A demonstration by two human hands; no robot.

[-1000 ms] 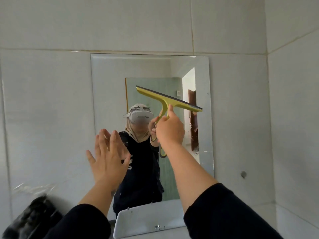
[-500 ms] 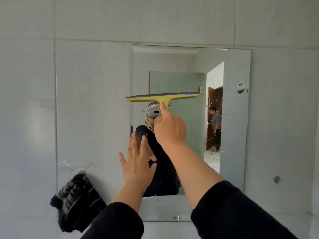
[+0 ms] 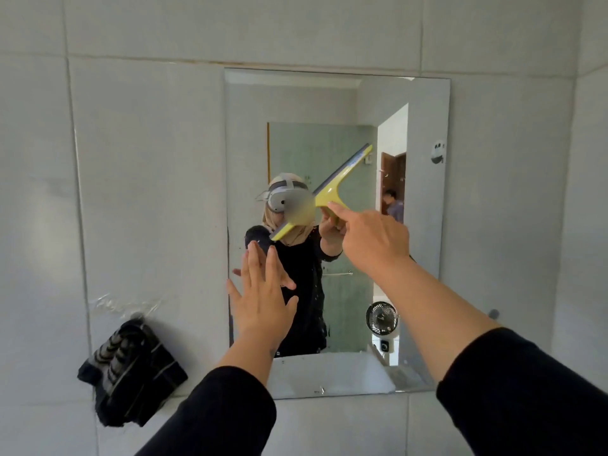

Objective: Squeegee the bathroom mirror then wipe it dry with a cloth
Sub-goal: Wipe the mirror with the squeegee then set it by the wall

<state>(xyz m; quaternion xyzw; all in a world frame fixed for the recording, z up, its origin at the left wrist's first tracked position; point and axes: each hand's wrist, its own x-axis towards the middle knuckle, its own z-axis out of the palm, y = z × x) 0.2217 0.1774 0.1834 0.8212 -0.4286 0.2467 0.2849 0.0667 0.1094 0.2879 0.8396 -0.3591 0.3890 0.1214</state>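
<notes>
At mirror (image 3: 424,225) centre: right hand (image 3: 371,238) clamps tilted squeegee (image 3: 332,189); left hand (image 3: 263,304) fingers apart, flat. Risk: tilted blade leaves streaks.

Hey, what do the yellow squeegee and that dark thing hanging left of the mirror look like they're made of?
The squeegee in the right hand looks like moulded plastic: even yellow colour, smooth slightly glossy body, with a darker grey strip along the blade edge, probably rubber. The dark cloth on the wall looks like soft woven or terry fabric: it droops in folds, is matt, and has pale stripes.
</notes>
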